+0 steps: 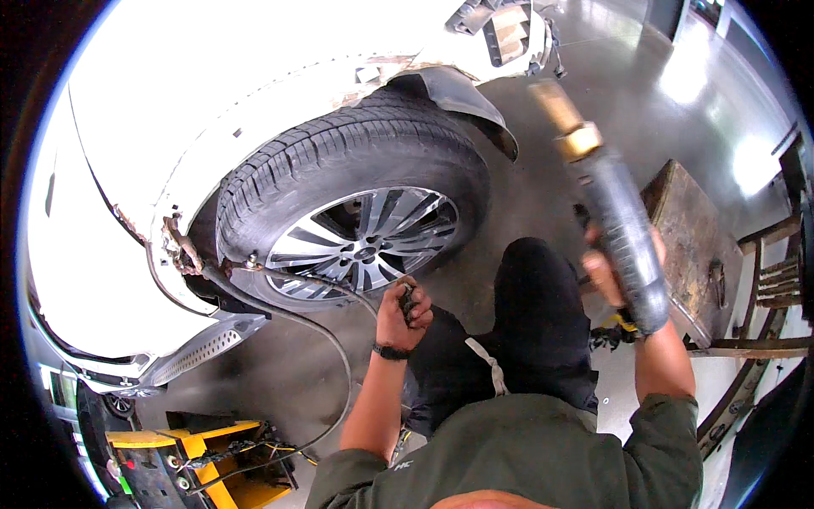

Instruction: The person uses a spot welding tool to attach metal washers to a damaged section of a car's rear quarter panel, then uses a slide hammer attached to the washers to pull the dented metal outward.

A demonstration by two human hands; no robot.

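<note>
My left hand (397, 321) is closed on a small dark object I cannot make out, in front of the alloy wheel (366, 250) and tyre (280, 161) of a white car (144, 93). My right hand (604, 276) grips a long black power tool (623, 220) with a brass-coloured nozzle, raised to the right of the wheel and pointing up. A dark hose (322, 337) loops down from the wheel arch, and a thinner line runs across the tyre toward my left hand.
A worn metal-topped stool (687, 212) and a wooden frame (772, 288) stand at the right. A yellow-and-black machine (222, 488) with cables is at the lower left. A loose black liner (466, 106) hangs off the car's arch above the tyre.
</note>
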